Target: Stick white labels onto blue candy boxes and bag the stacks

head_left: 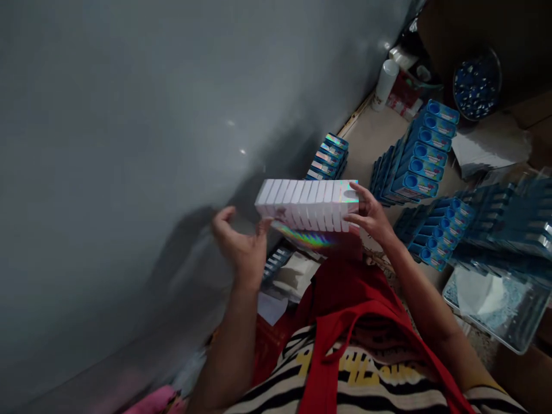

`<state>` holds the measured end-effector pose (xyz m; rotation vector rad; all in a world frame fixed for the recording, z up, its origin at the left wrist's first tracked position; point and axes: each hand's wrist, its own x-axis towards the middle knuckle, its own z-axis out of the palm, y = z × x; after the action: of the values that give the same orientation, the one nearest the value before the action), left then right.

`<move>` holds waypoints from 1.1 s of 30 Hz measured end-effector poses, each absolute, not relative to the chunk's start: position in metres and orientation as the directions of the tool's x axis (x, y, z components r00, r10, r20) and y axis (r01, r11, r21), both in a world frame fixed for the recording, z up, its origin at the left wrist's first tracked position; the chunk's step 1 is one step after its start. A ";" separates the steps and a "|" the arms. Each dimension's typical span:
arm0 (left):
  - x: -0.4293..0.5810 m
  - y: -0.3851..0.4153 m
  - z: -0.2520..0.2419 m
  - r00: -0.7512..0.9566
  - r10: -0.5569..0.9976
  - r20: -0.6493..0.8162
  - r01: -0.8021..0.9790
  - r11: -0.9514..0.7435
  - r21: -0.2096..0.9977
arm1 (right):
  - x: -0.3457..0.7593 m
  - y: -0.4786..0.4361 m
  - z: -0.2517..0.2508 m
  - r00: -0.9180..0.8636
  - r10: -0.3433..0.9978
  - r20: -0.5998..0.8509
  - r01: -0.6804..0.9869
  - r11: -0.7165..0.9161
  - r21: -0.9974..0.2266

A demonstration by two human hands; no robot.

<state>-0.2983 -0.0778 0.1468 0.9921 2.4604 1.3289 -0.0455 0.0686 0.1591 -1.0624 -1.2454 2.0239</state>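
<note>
A row of small white cartons (304,210) pressed side by side is held up in front of the body. A shiny rainbow sheen shows on its lower side and right end. My right hand (373,218) grips the right end, fingers over the top edge and along the near side. At the left end, my left hand (241,244) is spread open with the fingers raised away. Its thumb reaches the row's lower left corner; whether it touches, I cannot tell. Behind the row stand shiny blue boxes (330,155) along the wall.
A grey wall (150,115) fills the left. To the right are stacked blue boxes (425,152) with round openings and another group of blue boxes (440,233). Farther out are a clear tray (524,322), a round bowl of small blue pieces (477,83) and a white cylinder (385,83).
</note>
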 end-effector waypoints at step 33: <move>-0.166 0.049 0.135 0.412 0.797 -0.441 0.415 0.267 0.870 | 0.069 -0.007 0.169 -0.408 0.905 0.122 0.817 0.422 -0.393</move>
<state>-0.1660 0.0492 0.1346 1.3525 1.2004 0.3666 0.0687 -0.0069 0.1695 -1.4856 -2.3651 0.3914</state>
